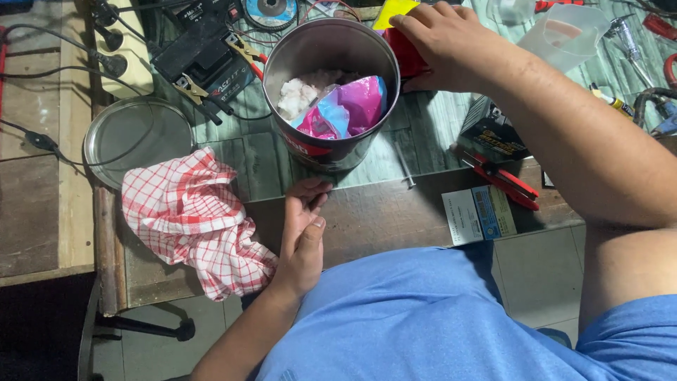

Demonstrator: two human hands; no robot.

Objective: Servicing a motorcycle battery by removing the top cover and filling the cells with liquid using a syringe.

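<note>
A person in a blue shirt leans over a cluttered desk. At twelve o'clock stands an open metal tin holding a pink and blue bag. At nine o'clock lies a red checked cloth. The left hand touches the tin's base, fingers loose. The right hand, at one o'clock, grips a red object.

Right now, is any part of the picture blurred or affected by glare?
Head view: mostly sharp and evenly lit; soft glare on the round metal lid and the tin's rim; the right hand and left hand show no motion blur.
</note>
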